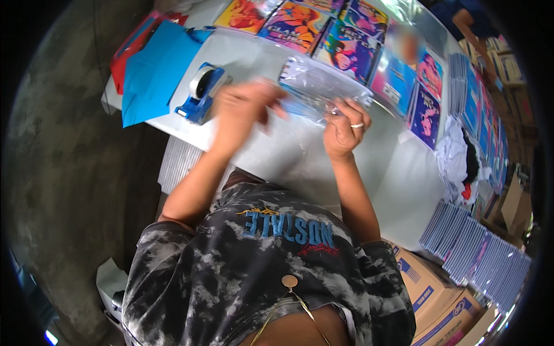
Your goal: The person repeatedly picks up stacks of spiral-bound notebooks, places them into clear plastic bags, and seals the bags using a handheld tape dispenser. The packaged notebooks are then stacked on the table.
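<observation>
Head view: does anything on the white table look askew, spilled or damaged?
Nothing looks spilled or damaged. The left hand is motion-blurred and the right hand grips a clear plastic sleeve over the white table. A blue paper sheet overhangs the table's left edge beside the blue tape dispenser. The colourful notebooks lie in rows.

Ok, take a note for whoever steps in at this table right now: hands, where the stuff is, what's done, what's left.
Left hand: blurred in motion, at the left end of the clear plastic sleeve; grip unclear.
Right hand: ring on one finger, pinching the sleeve's lower edge.
Sleeve is held above the white table; what is inside is too blurred to tell.
Blue tape dispenser stands just left of the left hand; colourful notebooks lie in a row behind.
Done: sleeve picked up.
Left: no tape visible on it yet.
</observation>
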Action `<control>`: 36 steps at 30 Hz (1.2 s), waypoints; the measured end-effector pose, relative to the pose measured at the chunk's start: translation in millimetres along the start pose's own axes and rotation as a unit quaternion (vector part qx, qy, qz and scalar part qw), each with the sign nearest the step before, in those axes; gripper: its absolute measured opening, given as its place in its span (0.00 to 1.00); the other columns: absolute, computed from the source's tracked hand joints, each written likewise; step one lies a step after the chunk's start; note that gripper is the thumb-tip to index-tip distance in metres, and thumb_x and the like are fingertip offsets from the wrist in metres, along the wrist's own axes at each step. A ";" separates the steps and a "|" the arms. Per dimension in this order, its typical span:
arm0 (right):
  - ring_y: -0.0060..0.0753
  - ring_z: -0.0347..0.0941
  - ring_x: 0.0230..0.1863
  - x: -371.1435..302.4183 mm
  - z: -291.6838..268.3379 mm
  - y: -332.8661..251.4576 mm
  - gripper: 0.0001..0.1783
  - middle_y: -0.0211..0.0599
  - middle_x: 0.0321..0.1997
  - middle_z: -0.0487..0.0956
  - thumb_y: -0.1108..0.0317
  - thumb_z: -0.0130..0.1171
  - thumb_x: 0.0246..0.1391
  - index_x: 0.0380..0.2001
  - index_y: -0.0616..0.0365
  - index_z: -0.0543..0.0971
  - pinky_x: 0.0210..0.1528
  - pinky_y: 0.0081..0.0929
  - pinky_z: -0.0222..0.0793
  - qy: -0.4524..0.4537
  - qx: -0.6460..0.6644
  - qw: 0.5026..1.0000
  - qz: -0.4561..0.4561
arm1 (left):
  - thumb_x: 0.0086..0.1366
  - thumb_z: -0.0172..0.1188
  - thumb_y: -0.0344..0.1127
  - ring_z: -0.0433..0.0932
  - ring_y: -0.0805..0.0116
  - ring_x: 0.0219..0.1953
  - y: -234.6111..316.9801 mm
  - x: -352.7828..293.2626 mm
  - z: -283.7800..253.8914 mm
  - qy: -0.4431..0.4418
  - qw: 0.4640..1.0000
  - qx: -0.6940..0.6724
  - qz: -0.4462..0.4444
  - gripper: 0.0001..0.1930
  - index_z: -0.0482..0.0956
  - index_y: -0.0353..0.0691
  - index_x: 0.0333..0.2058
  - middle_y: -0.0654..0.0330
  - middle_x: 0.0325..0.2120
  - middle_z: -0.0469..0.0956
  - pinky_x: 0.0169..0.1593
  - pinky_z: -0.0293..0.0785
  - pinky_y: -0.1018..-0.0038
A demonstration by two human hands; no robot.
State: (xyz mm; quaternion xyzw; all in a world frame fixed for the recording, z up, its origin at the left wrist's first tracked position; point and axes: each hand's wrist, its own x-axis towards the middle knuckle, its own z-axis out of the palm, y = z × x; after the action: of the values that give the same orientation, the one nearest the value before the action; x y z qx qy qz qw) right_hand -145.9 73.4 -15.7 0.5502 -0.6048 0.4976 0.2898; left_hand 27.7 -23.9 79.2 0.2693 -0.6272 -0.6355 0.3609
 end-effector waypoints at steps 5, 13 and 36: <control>0.30 0.70 0.44 6.4 -4.9 3.2 0.19 0.23 0.43 0.77 0.78 0.59 0.36 0.35 0.44 0.77 0.46 0.28 0.59 -0.031 0.003 0.999 0.013 | 0.56 0.63 0.48 0.61 0.83 0.09 -61.3 -10.1 62.8 -0.024 0.963 0.003 -0.267 0.20 0.75 0.38 0.17 0.65 0.09 0.69 0.13 0.55 0.84; 0.40 0.61 0.54 68.4 -52.8 -23.0 0.29 0.33 0.56 0.69 0.65 0.63 0.34 0.47 0.49 0.76 0.56 0.37 0.53 -0.379 0.008 0.923 0.065 | 0.42 0.71 0.57 0.70 0.74 0.14 -153.7 4.5 26.9 0.077 0.932 0.275 -0.223 0.28 0.71 0.37 0.10 0.63 0.09 0.70 0.19 0.65 0.73; 0.49 0.65 0.54 31.2 -560.2 27.6 0.35 0.44 0.51 0.72 0.87 0.57 0.31 0.49 0.53 0.68 0.53 0.36 0.62 0.163 -0.559 0.775 0.246 | 0.39 0.69 0.31 0.71 0.59 0.47 99.4 -11.2 572.1 -0.411 0.634 0.003 0.655 0.32 0.73 0.47 0.49 0.61 0.46 0.74 0.51 0.68 0.69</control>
State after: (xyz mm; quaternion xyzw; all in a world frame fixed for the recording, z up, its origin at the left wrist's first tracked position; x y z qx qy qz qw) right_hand -289.7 574.6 193.2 0.0339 -0.8349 0.2083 0.5084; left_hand -408.4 334.6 215.5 -0.5000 -0.7244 -0.2757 0.3862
